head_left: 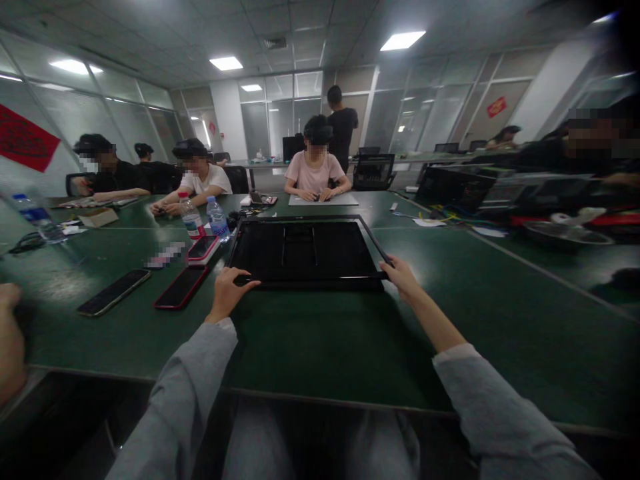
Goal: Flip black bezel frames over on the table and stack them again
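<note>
A black rectangular frame (373,241), like a monitor bezel, is held tilted above the green table in front of me. Through its opening shows a dark panel (343,250) with two thin upright lines near its middle; I cannot tell whether frame and panel touch. At the near left corner, my left hand (226,295) grips the frame's edge, thumb and forefinger showing along the near bar. My right hand (403,277) is closed round the near right corner, its thumb on top and the other fingers partly hidden.
Left of the frame lie a red-edged phone (181,288), a dark phone (115,292) and two water bottles (217,220). Another person's arm (11,343) rests at the left edge. Across the green table (320,347) a person in pink (313,170) sits. A metal bowl (570,233) stands right.
</note>
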Demonstrator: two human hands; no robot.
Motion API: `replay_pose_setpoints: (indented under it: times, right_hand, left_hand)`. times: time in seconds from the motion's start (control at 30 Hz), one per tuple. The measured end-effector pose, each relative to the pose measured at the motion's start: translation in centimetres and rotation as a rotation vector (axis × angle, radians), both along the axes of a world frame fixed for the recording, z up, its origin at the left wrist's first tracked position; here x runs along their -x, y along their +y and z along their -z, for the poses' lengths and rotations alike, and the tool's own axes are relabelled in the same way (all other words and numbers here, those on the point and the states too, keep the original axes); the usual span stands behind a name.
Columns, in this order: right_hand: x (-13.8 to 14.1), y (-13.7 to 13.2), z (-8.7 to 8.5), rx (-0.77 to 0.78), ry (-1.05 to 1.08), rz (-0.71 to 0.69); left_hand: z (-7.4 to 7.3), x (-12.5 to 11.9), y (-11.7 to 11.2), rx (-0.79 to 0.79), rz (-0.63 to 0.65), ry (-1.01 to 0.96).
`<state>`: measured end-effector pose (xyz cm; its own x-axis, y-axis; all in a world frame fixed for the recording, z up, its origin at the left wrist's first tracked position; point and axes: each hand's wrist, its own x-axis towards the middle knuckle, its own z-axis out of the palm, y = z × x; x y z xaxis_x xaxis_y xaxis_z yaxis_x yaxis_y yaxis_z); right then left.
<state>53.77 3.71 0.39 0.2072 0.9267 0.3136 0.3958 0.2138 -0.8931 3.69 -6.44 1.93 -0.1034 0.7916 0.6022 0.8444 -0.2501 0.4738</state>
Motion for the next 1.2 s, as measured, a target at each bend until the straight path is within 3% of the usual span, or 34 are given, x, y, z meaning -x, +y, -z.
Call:
replay_pose_setpoints:
  times: [0.13,0.3,0.7,0.97,1.2]
  right_hand:
    - [1.8,0.0,1.1,-0.032,-0.106,0.099]
    - [2.8,-1.0,1.7,-0.134,-0.219,0.119]
    - [3.3,-2.0,2.0,-0.006,-0.347,0.202]
    - [3.4,-2.2,1.8,-0.132,-0.529,0.261]
    - [3.1,-1.5,2.9,-0.113,-0.579,0.282]
  left_hand:
    - [0.6,1.1,0.8,0.006,0.014,0.036]
    - [1.3,2.0,1.6,0.052,0.026,0.049]
    - [1.7,2.4,2.0,0.154,0.053,0.098]
    - [1.9,2.4,2.1,0.159,0.077,0.133]
    - [2.1,2.7,2.4,0.129,0.115,0.14]
